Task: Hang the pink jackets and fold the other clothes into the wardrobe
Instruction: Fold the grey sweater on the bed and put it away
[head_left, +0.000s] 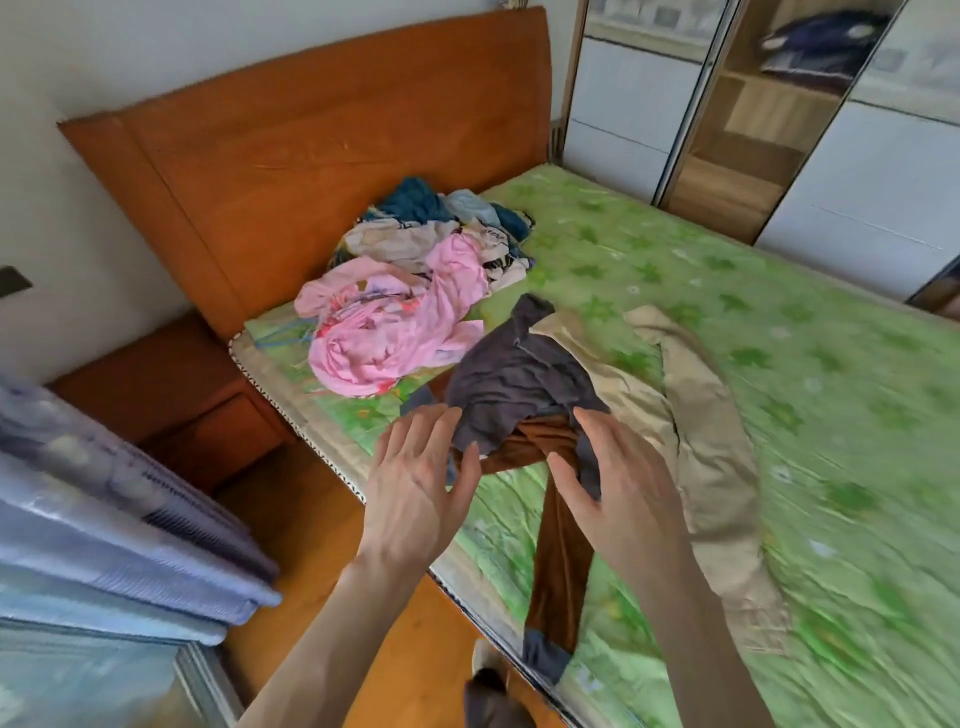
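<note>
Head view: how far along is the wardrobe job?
Early. Done: nothing visibly; a dark bundle sits on a wardrobe shelf, origin unknown. In hand: left hand open beside, right hand pinching, the grey-brown garment at the bed edge. Left: pink jackets unhung, the pile and beige trousers unfolded.

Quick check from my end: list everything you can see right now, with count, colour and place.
pink jackets: count unclear, pink, crumpled near the headboard
clothes pile: one heap, blue, beige and white, behind the pink jackets
dark garment: one, grey-purple with brown lining, at the bed edge
beige trousers: one, beige, spread on the bed
bed: one, green patterned sheet
headboard: one, orange-brown wood
wardrobe: one, open, dark folded item on a shelf
left hand: open, beside the dark garment
right hand: pinches the dark garment
</note>
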